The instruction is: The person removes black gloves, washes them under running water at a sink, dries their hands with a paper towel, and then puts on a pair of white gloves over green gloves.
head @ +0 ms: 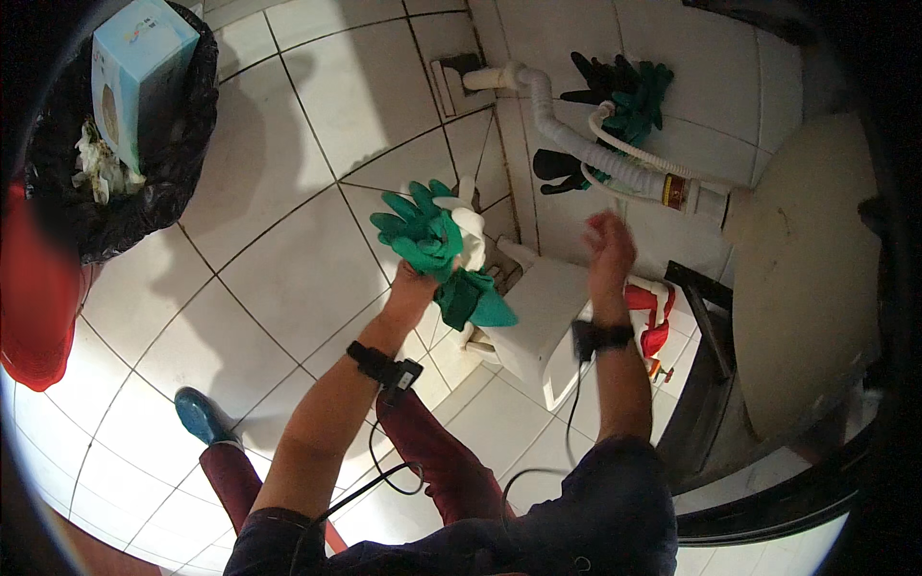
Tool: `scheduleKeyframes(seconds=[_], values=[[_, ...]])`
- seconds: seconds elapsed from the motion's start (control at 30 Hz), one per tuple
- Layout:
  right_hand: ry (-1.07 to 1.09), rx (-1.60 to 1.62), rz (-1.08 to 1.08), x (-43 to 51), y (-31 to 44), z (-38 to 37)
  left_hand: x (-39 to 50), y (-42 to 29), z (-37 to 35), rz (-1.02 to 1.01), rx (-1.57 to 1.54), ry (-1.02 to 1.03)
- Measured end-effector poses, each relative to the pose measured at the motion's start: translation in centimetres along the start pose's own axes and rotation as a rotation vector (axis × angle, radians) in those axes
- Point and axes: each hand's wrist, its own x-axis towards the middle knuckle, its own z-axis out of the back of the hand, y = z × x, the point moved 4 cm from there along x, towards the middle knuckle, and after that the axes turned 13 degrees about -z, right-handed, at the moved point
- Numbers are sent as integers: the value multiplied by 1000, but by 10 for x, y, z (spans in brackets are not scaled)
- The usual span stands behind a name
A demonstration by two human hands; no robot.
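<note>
A bunch of green rubber-coated gloves [421, 227] is gripped in my left hand [420, 281], with a white glove [468, 227] beside them and a darker green piece [472, 299] hanging below. My right hand [611, 241] is raised at the right, over the white tiled wall side, its fingers curled and somewhat blurred; no object shows in it. Beyond it, more green and black gloves [634, 101] are tucked at the corrugated drain hose [562, 133], and another dark glove [558, 169] lies lower against the hose.
A bin lined with a black bag [176, 180] holds a light blue box [137, 65] at the upper left, near a red object [36, 302]. A white plastic container [544, 309] stands below my hands. A pale basin-like surface [807, 288] on a dark frame is at the right.
</note>
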Motion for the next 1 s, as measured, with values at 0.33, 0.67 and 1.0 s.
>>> scheduleKeyframes(seconds=[0.33,0.67,1.0], values=[[-102,425,338,197,54,90,8,10,23,104,-122,-145],[50,543,84,225,50,70,-18,0,67,105,-129,-258],[60,468,41,250,66,50,-35,8,77,125,-97,-300]])
